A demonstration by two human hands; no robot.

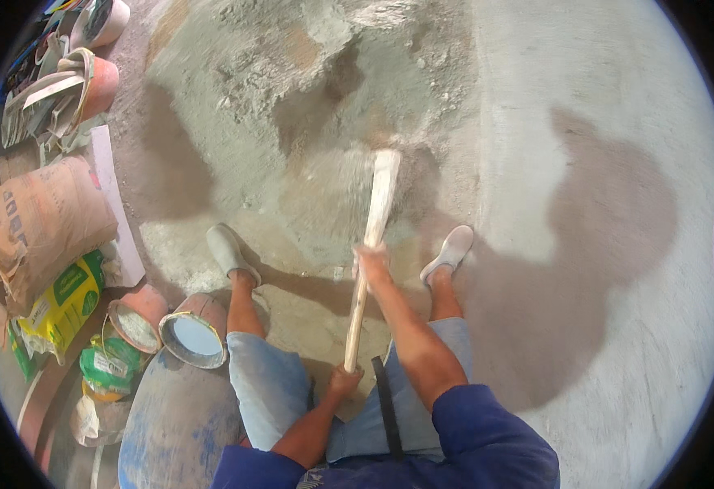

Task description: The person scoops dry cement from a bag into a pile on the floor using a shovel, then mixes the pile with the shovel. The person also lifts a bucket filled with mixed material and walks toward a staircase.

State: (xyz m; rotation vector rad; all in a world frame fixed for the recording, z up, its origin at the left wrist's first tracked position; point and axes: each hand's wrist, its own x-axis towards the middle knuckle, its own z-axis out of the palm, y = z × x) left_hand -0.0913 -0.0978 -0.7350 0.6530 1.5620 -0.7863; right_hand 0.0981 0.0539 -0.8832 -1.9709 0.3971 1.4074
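Note:
Both my hands are wrapped round the pale wooden handle [380, 196] of a hoe-like tool. My left hand [344, 381] is closed at the near end, close to my lap. Farther up, about mid-handle, my right hand [372, 262] grips it. The handle slants away from me and widens at its far end. Its head cannot be made out against the blurred material. Beyond it spreads a heap of grey-green powdery mix [243, 98], with a darker hollow near the tool. My feet stand apart on either side of the handle.
At left stand a bucket of pale liquid [196, 335], a smaller bucket of powder [138, 319] and a blue-stained drum [179, 424]. Behind them lie a brown paper sack [47, 224], a yellow-green bag [63, 306] and more buckets [98, 85]. Smooth grey floor [617, 90] extends right, with my shadow.

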